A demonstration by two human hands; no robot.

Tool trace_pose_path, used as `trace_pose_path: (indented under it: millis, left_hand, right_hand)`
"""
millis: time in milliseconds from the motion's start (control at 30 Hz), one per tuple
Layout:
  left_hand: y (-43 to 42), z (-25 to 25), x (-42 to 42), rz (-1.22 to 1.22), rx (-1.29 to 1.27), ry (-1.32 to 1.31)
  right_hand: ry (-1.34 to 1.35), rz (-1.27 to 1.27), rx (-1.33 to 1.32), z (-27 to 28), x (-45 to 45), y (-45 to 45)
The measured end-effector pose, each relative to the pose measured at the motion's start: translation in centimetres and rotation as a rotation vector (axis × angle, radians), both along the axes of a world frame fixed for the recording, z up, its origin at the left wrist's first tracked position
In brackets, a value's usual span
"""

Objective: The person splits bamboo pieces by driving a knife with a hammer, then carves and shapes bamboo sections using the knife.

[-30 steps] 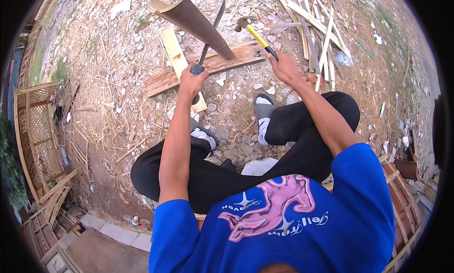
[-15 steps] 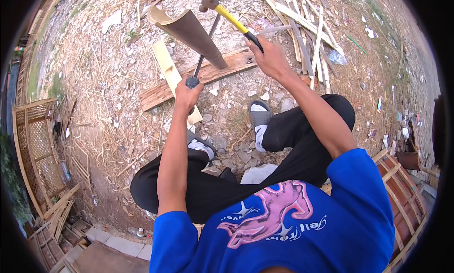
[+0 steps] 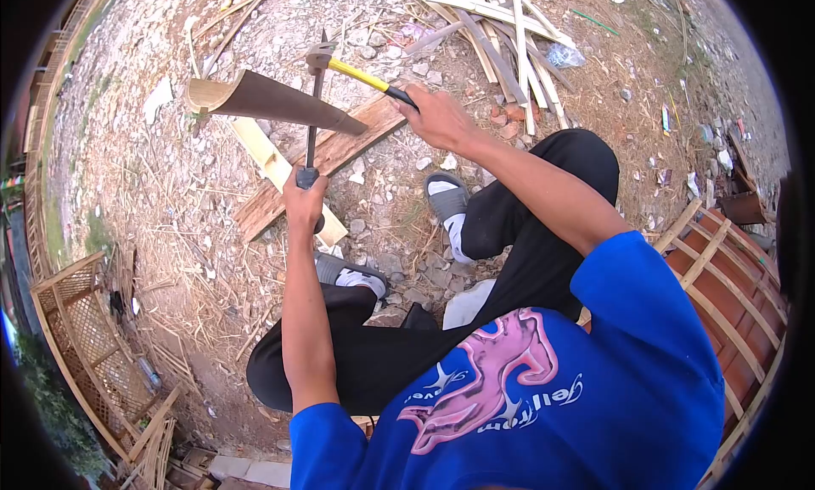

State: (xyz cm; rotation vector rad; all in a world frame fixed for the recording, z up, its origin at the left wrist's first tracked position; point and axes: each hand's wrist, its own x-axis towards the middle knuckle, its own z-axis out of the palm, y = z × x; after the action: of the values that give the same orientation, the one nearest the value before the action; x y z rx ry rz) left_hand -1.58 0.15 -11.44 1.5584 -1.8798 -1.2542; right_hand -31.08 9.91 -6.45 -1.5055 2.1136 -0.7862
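My left hand (image 3: pixel 304 203) is closed around the dark handle of a long-bladed knife (image 3: pixel 311 151), its blade pointing away from me. My right hand (image 3: pixel 437 121) grips a claw hammer (image 3: pixel 361 72) by its yellow and black handle. The hammer's head is at the blade's far part, touching or very close to it. A split half-round bamboo piece (image 3: pixel 280 100) leans with its lower end on a weathered wooden beam (image 3: pixel 344 142). The blade crosses this bamboo; how deep it sits in it I cannot tell.
A pale wooden board (image 3: pixel 261 153) lies across the beam. Long strips of wood (image 3: pixel 518 44) are piled at the far right. My sandalled feet (image 3: pixel 447 203) rest on stony ground. A lattice panel (image 3: pixel 89 337) stands at left, a slatted frame (image 3: pixel 722 278) at right.
The bamboo has tipped further over to the left. The hammer's head has come down from above the bamboo to the knife blade. The whole view has shifted and turned somewhat.
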Motion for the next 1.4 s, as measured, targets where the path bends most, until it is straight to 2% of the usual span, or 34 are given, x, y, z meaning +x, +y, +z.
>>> trace_pose_path:
  millis: [100,167,233,267,300,367,400,533,567,600,667,733,867,1000,1133,1267,1367,1400]
  left_hand:
    - [-0.1,-0.5,-0.6,-0.003,0.045,0.028]
    - [0.0,0.1,-0.8,-0.005,0.031,0.014]
    - [0.0,0.0,-0.7,0.009,0.058,0.006]
    - [-0.1,0.6,-1.1,0.023,0.079,-0.001]
    - [0.1,1.0,-1.0,0.043,0.105,-0.014]
    - [0.3,0.9,-1.0,0.037,0.063,0.04]
    - [0.0,0.8,-1.0,0.02,0.029,0.014]
    - [0.3,0.7,-0.8,0.04,0.053,-0.02]
    - [0.3,1.1,-0.7,0.042,0.051,-0.042]
    - [0.3,1.4,-0.8,0.041,0.051,-0.057]
    - [0.3,1.8,-1.1,0.025,0.1,-0.066]
    - [1.5,1.8,-1.1,0.013,0.083,-0.178]
    - [2.5,-2.0,-0.1,-0.019,-0.005,-0.199]
    - [2.3,-0.4,-0.8,0.0,0.077,-0.137]
    - [1.4,-1.4,-0.8,0.038,0.101,-0.13]
    - [1.8,-1.3,-1.6,0.046,0.049,-0.103]
    - [1.8,-0.7,-1.8,0.072,0.087,-0.1]
    - [1.8,-1.0,-1.7,0.068,0.078,-0.106]
  right_hand:
    - [-0.027,0.002,-0.135,4.2,0.5,-1.3]
    - [0.039,0.018,-0.239,2.9,0.5,-1.9]
    - [0.134,0.048,-0.287,-1.2,0.4,-1.3]
    - [0.234,0.063,-0.221,-3.1,0.2,-1.1]
    - [0.184,0.048,-0.147,-2.5,0.3,-1.0]
    - [0.088,0.025,0.005,0.3,0.8,-1.4]
    - [0.045,0.025,-0.004,2.4,0.8,-2.1]
    - [-0.12,0.025,-0.538,9.9,1.2,-3.9]
    - [-0.147,0.029,-0.691,10.5,1.5,-4.1]
    - [-0.158,0.006,-0.748,8.9,1.6,-4.3]
    - [-0.066,0.111,-0.324,1.4,0.1,-2.6]
    - [0.196,0.143,0.173,-1.9,-1.6,-1.1]
    - [0.029,-0.032,0.066,-2.0,0.1,-1.2]
    - [0.037,0.04,0.021,-0.5,0.6,-0.6]
    - [0.084,0.081,0.219,-2.3,1.4,0.7]
    - [0.04,0.091,0.119,-0.8,1.8,0.0]
    - [-0.028,0.101,-0.125,2.3,2.0,-0.6]
    - [-0.101,0.074,-0.113,3.1,2.3,-0.8]
